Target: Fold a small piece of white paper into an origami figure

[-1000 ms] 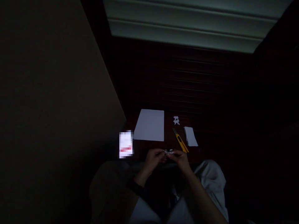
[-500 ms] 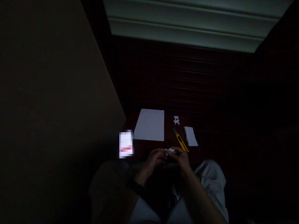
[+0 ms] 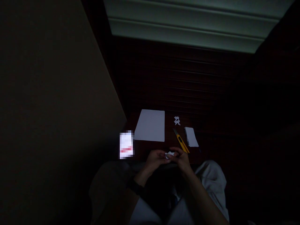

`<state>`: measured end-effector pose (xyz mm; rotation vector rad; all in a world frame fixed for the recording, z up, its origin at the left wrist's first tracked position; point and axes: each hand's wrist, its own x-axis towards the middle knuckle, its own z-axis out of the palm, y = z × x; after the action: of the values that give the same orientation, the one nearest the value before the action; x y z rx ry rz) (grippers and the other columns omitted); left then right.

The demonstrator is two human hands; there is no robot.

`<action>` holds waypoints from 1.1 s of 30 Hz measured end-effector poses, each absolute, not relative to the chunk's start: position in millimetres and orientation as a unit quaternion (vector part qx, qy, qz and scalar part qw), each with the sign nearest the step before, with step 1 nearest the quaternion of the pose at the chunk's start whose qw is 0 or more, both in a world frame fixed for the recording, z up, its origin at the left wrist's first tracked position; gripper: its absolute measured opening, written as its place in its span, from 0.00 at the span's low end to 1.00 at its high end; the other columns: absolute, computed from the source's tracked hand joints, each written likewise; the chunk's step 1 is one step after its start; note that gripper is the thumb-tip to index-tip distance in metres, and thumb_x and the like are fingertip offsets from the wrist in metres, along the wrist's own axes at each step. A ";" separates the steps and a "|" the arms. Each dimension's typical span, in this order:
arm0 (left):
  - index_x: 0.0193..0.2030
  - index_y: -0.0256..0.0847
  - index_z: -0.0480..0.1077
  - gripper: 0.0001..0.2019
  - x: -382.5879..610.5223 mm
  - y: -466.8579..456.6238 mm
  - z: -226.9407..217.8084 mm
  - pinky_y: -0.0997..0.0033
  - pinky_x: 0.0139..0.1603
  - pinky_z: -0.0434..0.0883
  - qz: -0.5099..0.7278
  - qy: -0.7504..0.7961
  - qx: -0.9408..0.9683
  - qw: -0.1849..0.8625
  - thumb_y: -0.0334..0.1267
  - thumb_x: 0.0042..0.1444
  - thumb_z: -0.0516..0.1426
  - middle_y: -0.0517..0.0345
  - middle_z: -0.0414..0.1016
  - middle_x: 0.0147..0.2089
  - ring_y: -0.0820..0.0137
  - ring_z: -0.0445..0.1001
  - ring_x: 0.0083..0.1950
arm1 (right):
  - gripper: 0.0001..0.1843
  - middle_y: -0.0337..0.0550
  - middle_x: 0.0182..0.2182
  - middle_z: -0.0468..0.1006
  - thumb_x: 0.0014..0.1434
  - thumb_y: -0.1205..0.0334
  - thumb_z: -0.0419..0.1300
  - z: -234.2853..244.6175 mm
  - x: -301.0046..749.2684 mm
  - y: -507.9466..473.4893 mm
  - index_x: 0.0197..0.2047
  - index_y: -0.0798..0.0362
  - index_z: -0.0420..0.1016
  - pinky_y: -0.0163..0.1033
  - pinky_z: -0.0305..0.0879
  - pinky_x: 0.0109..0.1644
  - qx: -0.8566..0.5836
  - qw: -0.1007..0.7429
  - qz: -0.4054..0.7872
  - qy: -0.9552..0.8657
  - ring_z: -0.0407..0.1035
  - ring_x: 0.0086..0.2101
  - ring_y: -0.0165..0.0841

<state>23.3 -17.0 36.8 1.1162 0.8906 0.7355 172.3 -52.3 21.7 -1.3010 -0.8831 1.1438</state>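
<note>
Near the front edge of the dark table, a small folded piece of white paper [image 3: 169, 154] is pinched between my two hands. My left hand [image 3: 155, 158] grips its left side with the fingers closed. On the other side, my right hand [image 3: 181, 159] holds it between thumb and fingers. A yellow utility knife [image 3: 182, 143] lies just beyond my right hand, its blade end pointing away from me. Parts of the paper are hidden behind my fingers, and the dim light blurs its folds.
A stack of white paper sheets [image 3: 151, 125] lies at the back left. Small folded white paper pieces [image 3: 177, 121] sit behind the knife, and a narrow white paper stack [image 3: 192, 137] is to its right. A lit, pixelated screen [image 3: 126, 145] stands at the left, beside the wall [image 3: 58, 93].
My left thumb has shifted right and my fingers have closed in around the paper, which has turned slightly. The things on the table have stayed put.
</note>
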 end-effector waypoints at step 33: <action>0.36 0.35 0.72 0.13 13.6 -14.3 29.6 0.70 0.35 0.70 0.358 0.420 0.537 0.638 0.35 0.40 0.62 0.52 0.76 0.33 0.66 0.74 0.34 | 0.18 0.42 0.29 0.77 0.49 0.50 0.61 37.4 177.2 -59.1 0.40 0.52 0.75 0.38 0.67 0.34 -0.515 0.531 0.515 -0.432 0.71 0.28 0.34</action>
<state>13.6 -14.3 29.6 1.2268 0.9582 0.8170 177.2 -59.1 37.4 -1.2295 -1.0317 1.2283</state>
